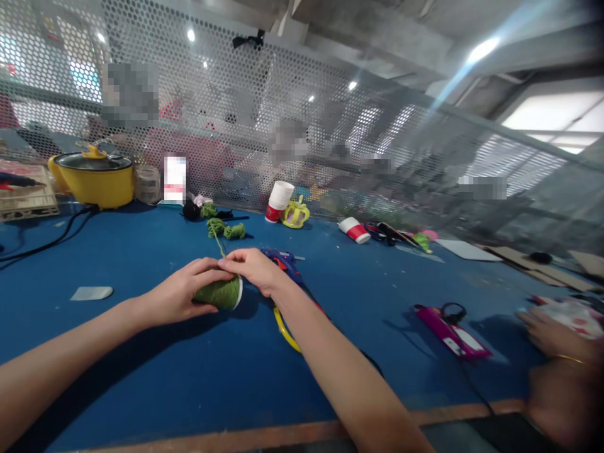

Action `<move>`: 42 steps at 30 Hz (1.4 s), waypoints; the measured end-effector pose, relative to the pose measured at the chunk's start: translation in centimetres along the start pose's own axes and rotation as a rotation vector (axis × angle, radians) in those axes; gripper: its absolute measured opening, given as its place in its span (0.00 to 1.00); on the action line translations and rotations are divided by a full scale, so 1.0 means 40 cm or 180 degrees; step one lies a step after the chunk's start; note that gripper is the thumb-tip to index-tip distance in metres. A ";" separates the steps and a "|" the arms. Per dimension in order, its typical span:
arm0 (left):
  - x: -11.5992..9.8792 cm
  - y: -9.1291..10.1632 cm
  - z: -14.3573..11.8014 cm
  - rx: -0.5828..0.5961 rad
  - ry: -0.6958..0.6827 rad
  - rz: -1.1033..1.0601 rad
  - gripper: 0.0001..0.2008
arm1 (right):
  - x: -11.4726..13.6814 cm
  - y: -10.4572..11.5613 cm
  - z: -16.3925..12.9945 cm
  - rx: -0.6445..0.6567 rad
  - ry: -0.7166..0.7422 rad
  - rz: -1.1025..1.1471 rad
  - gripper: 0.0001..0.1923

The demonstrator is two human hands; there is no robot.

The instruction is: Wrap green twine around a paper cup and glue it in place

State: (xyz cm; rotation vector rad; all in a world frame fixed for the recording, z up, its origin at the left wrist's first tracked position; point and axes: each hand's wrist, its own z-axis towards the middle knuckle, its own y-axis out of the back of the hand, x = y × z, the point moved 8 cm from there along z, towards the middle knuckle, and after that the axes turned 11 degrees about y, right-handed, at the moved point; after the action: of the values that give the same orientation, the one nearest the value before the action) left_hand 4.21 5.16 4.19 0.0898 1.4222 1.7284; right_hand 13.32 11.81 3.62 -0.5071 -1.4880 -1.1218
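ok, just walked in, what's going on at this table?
A person has both hands at a paper cup wrapped in green yarn, tilted with its white rim facing right. The left hand holds its side; the right hand is at its top, fingertips by a thin green yarn strand that leads to loose green yarn bundles on the blue tabletop. Whether they pinch the strand is hard to tell.
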 end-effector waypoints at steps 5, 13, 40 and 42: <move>0.003 0.009 0.005 0.0058 0.0152 -0.0228 0.24 | 0.019 0.036 -0.013 -0.0427 0.0287 0.0298 0.10; 0.013 0.015 0.009 0.0064 0.0401 -0.0520 0.25 | 0.036 0.092 -0.021 -0.0846 0.0523 0.0265 0.13; -0.019 0.024 -0.001 -0.0203 -0.0002 -0.0537 0.24 | -0.019 0.054 -0.025 -0.0599 0.0100 0.0311 0.12; -0.020 0.024 -0.001 -0.0235 -0.0012 -0.0532 0.25 | -0.020 0.054 -0.026 -0.0602 0.0052 0.0397 0.12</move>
State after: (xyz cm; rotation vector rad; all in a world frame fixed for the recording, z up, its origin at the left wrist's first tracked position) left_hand 4.13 4.66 5.34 -0.0642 1.3230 1.6396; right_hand 15.82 12.12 3.54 -0.7100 -1.3240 -1.1705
